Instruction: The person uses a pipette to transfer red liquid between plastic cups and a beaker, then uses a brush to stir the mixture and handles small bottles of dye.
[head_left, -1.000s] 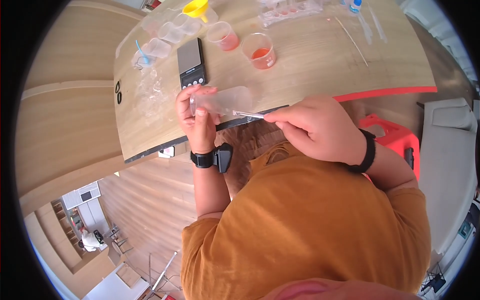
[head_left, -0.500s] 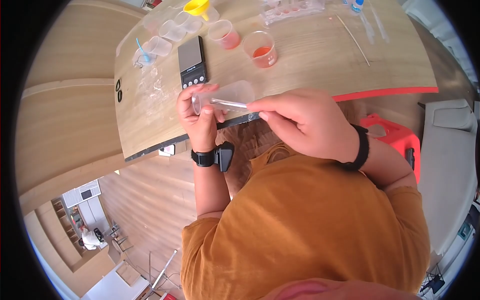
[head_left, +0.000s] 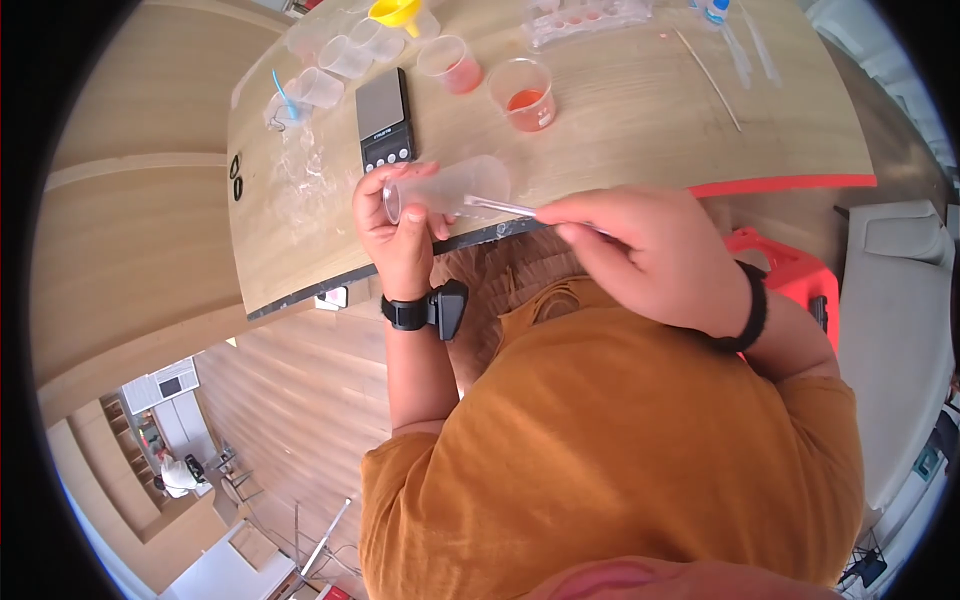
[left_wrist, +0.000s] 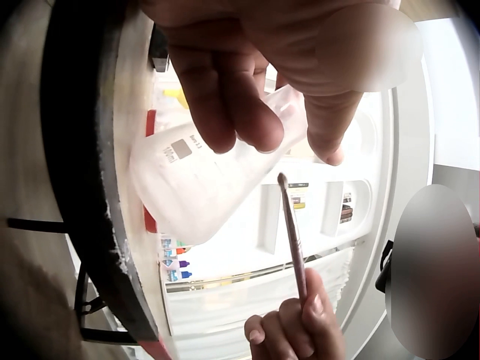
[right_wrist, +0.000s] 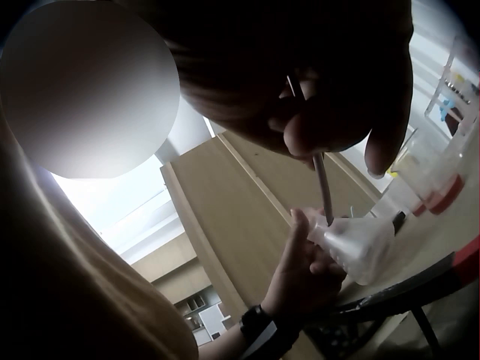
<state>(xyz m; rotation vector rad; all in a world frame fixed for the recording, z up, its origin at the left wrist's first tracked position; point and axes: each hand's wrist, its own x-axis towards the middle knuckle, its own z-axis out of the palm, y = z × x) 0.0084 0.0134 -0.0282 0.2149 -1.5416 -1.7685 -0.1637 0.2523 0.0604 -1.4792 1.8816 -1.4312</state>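
My left hand (head_left: pixel 400 240) holds a translucent tapered vessel (head_left: pixel 460 187) tipped on its side, close above the table's front edge. The left wrist view shows a printed 100ml mark on the vessel's wall (left_wrist: pixel 161 176), near its wider end. Thumb and fingers reach around its narrower end. A slim metallic rod (head_left: pixel 500 206) with a small widened tip is pinched between my right thumb and forefinger. In the head view the rod's tip overlaps the vessel's side. My right hand (head_left: pixel 655 260) is to the right of the vessel, over the table's front edge.
Beyond the vessel a black digital scale (head_left: pixel 384 115) lies on the table (head_left: pixel 620 110). Two clear cups, one nearer (head_left: pixel 522 95) and one farther (head_left: pixel 450 65), contain red liquid. A yellow funnel (head_left: pixel 395 12), several empty cups (head_left: pixel 345 57), a rack (head_left: pixel 585 25) and a thin stick (head_left: pixel 710 80) lie farther back.
My right hand first moved left, carrying the rod's tip along the vessel toward my left hand, then drew back right. My left hand keeps its hold on the vessel and has barely moved.
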